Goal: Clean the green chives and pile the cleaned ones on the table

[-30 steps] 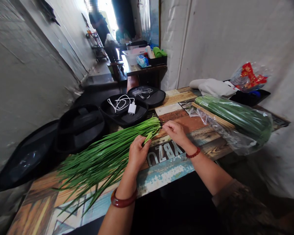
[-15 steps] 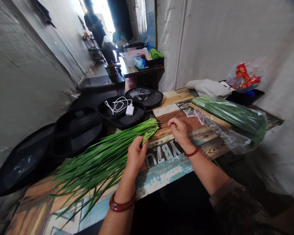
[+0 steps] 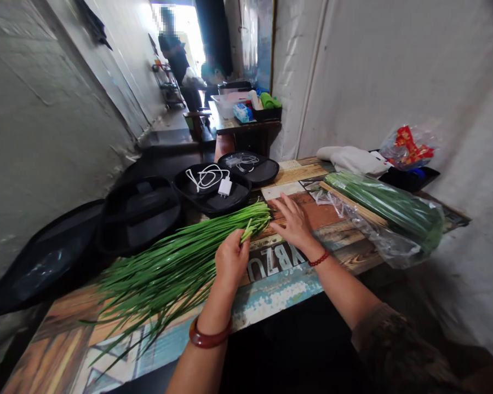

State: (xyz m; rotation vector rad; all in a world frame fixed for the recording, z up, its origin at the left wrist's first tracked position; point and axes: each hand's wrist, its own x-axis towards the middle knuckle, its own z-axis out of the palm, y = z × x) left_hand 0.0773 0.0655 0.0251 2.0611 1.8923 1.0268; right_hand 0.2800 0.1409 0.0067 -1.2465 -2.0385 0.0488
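A loose pile of garlic chives (image 3: 168,249) lies across the wood-patterned table (image 3: 230,317), pale stem ends toward the right. My left hand (image 3: 232,261) is closed around a few stems, their cut ends poking out past thumb and forefinger. Fingers spread, my right hand (image 3: 292,221) is just right of the pale ends and holds nothing; I cannot tell whether its fingertips touch them. Farther right, a clear plastic bag (image 3: 411,241) holds another bundle of garlic chives (image 3: 394,205), with thin wooden sticks (image 3: 355,205) along its near side.
Behind the pile, a black seat (image 3: 213,189) carries a white charger and cable (image 3: 225,186); more black seats (image 3: 139,213) stand left. A white cloth (image 3: 351,160) and red-printed plastic packaging (image 3: 408,148) lie by the right wall. A person (image 3: 175,52) stands far back near a cluttered table (image 3: 230,127).
My right hand has opened from a loose curl and moved left, close to the stem ends. My left hand keeps its hold on the stems. The view has shifted slightly.
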